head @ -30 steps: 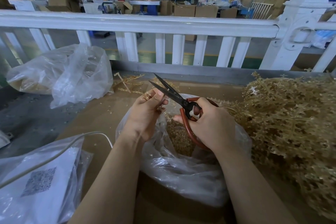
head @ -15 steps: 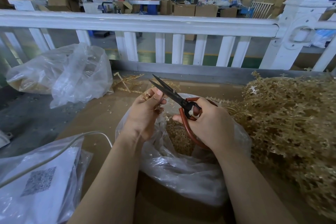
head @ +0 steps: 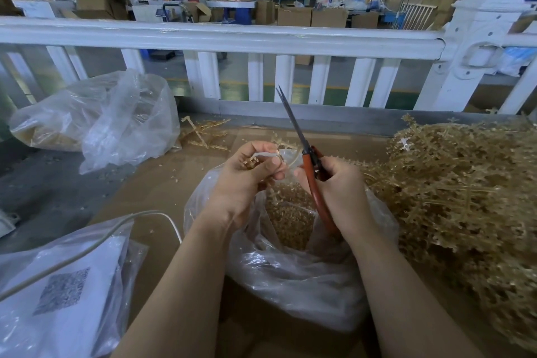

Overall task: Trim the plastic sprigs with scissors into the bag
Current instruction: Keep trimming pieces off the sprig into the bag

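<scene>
Both grips are busy above the open bag (head: 290,276). The right hand (head: 340,183) has its grip clamped around the red handles of the scissors (head: 308,160), and the dark blades stand together, pointing up and a little to the left, toward the white fence (head: 220,38) at the far edge of the bench (head: 162,183). The left hand (head: 247,174) has its grip curled on a small sprig (head: 252,161), with the fingertips very near the right hand; a thin pale stem bends between the two hands. The clear bag sits at the near middle of the bench, directly under the hands, and many small golden cut pieces (head: 290,215) lie inside it. A big heap of golden plastic sprigs (head: 459,197) covers the right side of the bench, touching the bag. A few loose sprigs (head: 203,134) lie near the far edge. At the far left corner lies another crumpled clear bag (head: 101,119). At the near left corner there is a plastic packet with a square code (head: 61,291), and a white cable (head: 87,250) runs over it.
</scene>
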### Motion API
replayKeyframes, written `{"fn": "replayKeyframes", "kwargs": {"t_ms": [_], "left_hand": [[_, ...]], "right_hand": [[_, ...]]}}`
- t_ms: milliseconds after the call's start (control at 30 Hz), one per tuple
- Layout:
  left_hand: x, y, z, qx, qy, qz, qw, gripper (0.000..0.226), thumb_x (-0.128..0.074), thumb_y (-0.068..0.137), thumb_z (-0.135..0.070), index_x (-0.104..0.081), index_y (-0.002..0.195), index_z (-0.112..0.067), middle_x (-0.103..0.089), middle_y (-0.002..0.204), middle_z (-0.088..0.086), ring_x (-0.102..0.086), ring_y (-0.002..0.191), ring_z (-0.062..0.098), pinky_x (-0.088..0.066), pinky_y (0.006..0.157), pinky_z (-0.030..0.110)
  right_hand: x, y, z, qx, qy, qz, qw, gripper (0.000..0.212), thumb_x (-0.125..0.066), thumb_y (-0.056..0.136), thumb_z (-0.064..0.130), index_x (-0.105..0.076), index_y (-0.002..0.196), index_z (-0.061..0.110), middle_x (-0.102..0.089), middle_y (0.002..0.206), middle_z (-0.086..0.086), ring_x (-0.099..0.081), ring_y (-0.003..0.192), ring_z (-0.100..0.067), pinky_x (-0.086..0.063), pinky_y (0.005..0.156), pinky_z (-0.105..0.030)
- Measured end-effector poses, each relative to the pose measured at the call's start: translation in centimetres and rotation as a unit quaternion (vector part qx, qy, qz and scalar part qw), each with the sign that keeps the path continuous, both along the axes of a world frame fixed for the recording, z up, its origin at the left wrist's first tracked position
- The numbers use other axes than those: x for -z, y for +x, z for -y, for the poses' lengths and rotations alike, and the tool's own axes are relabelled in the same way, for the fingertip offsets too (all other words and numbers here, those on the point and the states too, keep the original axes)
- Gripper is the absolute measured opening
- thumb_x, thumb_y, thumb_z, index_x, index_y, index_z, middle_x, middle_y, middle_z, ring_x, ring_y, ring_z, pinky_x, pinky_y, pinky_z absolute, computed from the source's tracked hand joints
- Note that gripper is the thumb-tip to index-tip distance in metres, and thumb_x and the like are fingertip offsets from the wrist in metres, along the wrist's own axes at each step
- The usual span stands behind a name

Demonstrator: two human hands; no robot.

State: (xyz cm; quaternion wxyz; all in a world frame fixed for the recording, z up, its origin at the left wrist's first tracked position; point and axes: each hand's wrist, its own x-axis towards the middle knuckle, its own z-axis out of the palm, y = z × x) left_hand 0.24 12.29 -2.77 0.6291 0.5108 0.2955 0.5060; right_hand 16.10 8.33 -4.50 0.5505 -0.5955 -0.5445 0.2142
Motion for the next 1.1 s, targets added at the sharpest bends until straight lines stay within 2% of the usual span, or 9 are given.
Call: {"fn": "replayKeyframes", "kwargs": {"t_ms": [100, 200, 300, 433, 567, 667, 800, 967, 1100], "left_hand": [[0.0, 0.1, 0.1, 0.007, 0.003, 0.012, 1.0, 0.018, -0.064, 0.085, 0.003, -0.062, 0.094, -0.013, -0.064, 0.067, 0.003, -0.059, 0.062, 0.017, -0.05, 0.064, 0.024], [0.0, 0.1, 0.1, 0.007, 0.003, 0.016, 1.0, 0.019, -0.064, 0.085, 0.005, -0.062, 0.095, -0.011, -0.065, 0.066, 0.003, -0.06, 0.06, 0.016, -0.051, 0.061, 0.023], [0.0, 0.1, 0.1, 0.006, 0.003, 0.016, 1.0, 0.019, -0.065, 0.083, 0.006, -0.063, 0.093, -0.01, -0.067, 0.067, 0.004, -0.063, 0.059, 0.015, -0.054, 0.061, 0.024], [-0.2, 0.2, 0.3, 0.005, 0.004, -0.004, 1.0, 0.018, -0.066, 0.083, 0.005, -0.063, 0.091, -0.011, -0.071, 0.069, 0.006, -0.068, 0.063, 0.017, -0.057, 0.063, 0.024], [-0.5, 0.4, 0.4, -0.006, 0.005, 0.0, 1.0, 0.007, -0.064, 0.087, -0.001, -0.062, 0.085, -0.008, -0.07, 0.067, 0.008, -0.068, 0.059, 0.018, -0.056, 0.061, 0.024], [-0.6, 0.4, 0.5, -0.006, -0.007, -0.001, 1.0, 0.008, -0.061, 0.089, -0.002, -0.065, 0.084, -0.007, -0.071, 0.069, 0.007, -0.069, 0.061, 0.018, -0.058, 0.066, 0.026], [-0.8, 0.2, 0.6, 0.005, -0.029, -0.006, 1.0, 0.014, -0.062, 0.09, -0.008, -0.072, 0.081, -0.009, -0.074, 0.077, 0.008, -0.072, 0.073, 0.02, -0.057, 0.07, 0.025], [-1.1, 0.1, 0.7, 0.019, -0.056, 0.009, 0.998, 0.014, -0.067, 0.078, -0.019, -0.079, 0.073, -0.014, -0.076, 0.078, 0.008, -0.074, 0.08, 0.021, -0.058, 0.073, 0.026], [-0.9, 0.0, 0.6, 0.013, -0.062, -0.014, 0.998, 0.015, -0.068, 0.074, -0.026, -0.079, 0.075, -0.017, -0.076, 0.082, 0.005, -0.073, 0.082, 0.016, -0.054, 0.087, 0.033]], "right_hand": [[-0.1, -0.1, 0.1, -0.028, 0.0, -0.006, 1.0, 0.013, -0.081, 0.084, 0.026, -0.072, 0.082, 0.035, -0.073, 0.075, 0.022, -0.069, 0.069, 0.002, -0.049, 0.057, -0.009], [-0.2, -0.2, 0.2, -0.05, 0.001, -0.014, 0.999, 0.019, -0.081, 0.083, 0.019, -0.071, 0.08, 0.035, -0.072, 0.075, 0.023, -0.069, 0.072, 0.003, -0.048, 0.06, -0.007], [-0.3, -0.1, 0.1, -0.058, -0.01, -0.017, 0.998, 0.012, -0.081, 0.083, 0.02, -0.073, 0.086, 0.028, -0.072, 0.075, 0.022, -0.068, 0.072, 0.004, -0.048, 0.061, -0.007], [-0.6, -0.4, 0.3, -0.066, 0.001, -0.02, 0.998, 0.024, -0.08, 0.084, 0.017, -0.069, 0.083, 0.038, -0.072, 0.075, 0.024, -0.068, 0.072, 0.006, -0.046, 0.06, -0.005], [-0.8, -0.6, 0.5, -0.062, 0.016, -0.008, 0.998, 0.027, -0.078, 0.086, 0.014, -0.068, 0.079, 0.039, -0.071, 0.072, 0.022, -0.067, 0.069, 0.006, -0.045, 0.058, -0.004], [-0.8, -0.6, 0.5, -0.056, 0.015, -0.006, 0.998, 0.026, -0.078, 0.087, 0.016, -0.067, 0.077, 0.037, -0.071, 0.071, 0.024, -0.067, 0.068, 0.005, -0.045, 0.057, -0.005], [-0.7, -0.4, 0.4, -0.047, 0.016, -0.013, 0.999, 0.024, -0.078, 0.086, 0.015, -0.067, 0.076, 0.034, -0.071, 0.072, 0.017, -0.066, 0.065, 0.003, -0.046, 0.056, -0.007], [-0.7, -0.1, 0.3, -0.045, 0.01, -0.022, 0.999, 0.019, -0.079, 0.086, 0.016, -0.067, 0.075, 0.027, -0.068, 0.062, 0.016, -0.064, 0.061, 0.003, -0.045, 0.055, -0.008], [-0.6, 0.0, 0.2, -0.041, 0.002, -0.054, 0.998, 0.012, -0.078, 0.086, 0.017, -0.07, 0.078, 0.022, -0.069, 0.063, 0.014, -0.065, 0.06, 0.0, -0.048, 0.055, -0.01]]}}
